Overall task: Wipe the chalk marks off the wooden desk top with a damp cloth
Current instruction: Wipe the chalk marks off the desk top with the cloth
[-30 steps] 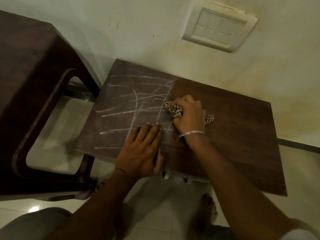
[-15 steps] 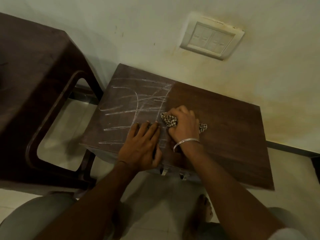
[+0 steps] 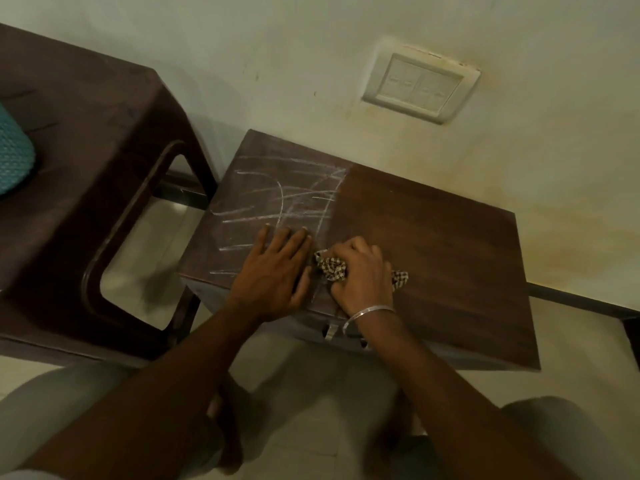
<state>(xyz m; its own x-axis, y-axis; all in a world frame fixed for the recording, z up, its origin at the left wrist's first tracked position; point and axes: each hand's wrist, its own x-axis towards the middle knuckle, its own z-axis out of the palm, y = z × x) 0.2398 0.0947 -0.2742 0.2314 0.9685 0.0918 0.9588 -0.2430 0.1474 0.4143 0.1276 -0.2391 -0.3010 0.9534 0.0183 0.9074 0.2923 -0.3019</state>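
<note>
Your right hand [image 3: 363, 271] grips the bunched cloth [image 3: 332, 268] near the desk top's [image 3: 433, 237] front edge; remaining chalk marks [image 3: 277, 199] lie leftward, beyond your flat, open left hand [image 3: 273, 271].

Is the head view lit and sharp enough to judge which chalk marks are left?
Head view: dim, yellowish light, yet chalk marks read clearly on the desk top; wide-angle bending at the edges; slight motion blur on the right hand and cloth; no glare.
</note>
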